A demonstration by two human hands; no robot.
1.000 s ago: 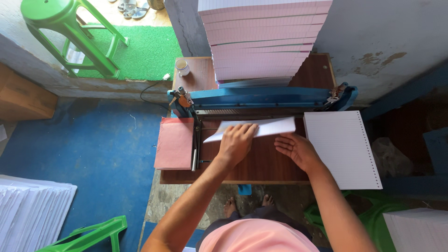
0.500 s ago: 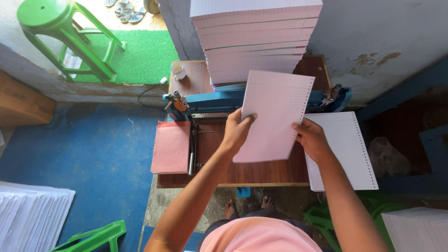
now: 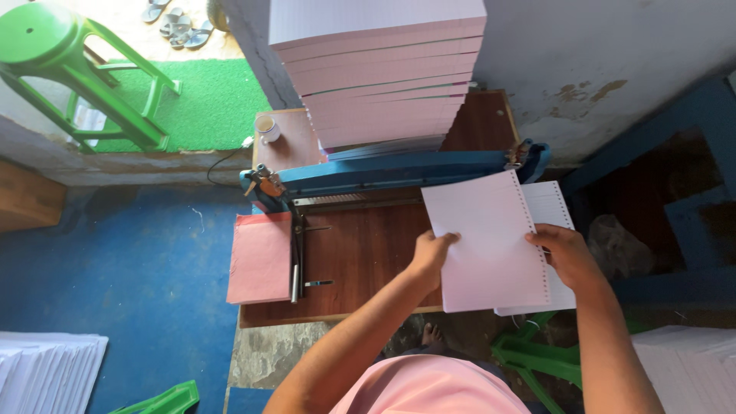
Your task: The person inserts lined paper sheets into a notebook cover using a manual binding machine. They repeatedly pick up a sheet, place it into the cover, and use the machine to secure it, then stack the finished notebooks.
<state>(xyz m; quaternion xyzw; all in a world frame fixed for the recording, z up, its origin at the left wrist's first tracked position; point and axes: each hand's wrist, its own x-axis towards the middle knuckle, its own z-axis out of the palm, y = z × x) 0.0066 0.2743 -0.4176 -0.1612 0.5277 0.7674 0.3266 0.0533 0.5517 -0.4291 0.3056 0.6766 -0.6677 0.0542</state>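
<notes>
Head view, punched sheet (image 3: 487, 245) between hands, left hand (image 3: 431, 255) and right hand (image 3: 566, 253) pinching its edges

Blue painted floor (image 3: 115, 268), green plastic stool (image 3: 69, 73) on a green mat (image 3: 207, 103), sandals (image 3: 172, 23) in daylight beyond, stained pale wall (image 3: 598, 69), brown wooden table (image 3: 360, 253)

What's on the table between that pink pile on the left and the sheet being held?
In the head view, a metal guide bar, then bare brown table, lie between the pink pile and the punched sheet.
</notes>
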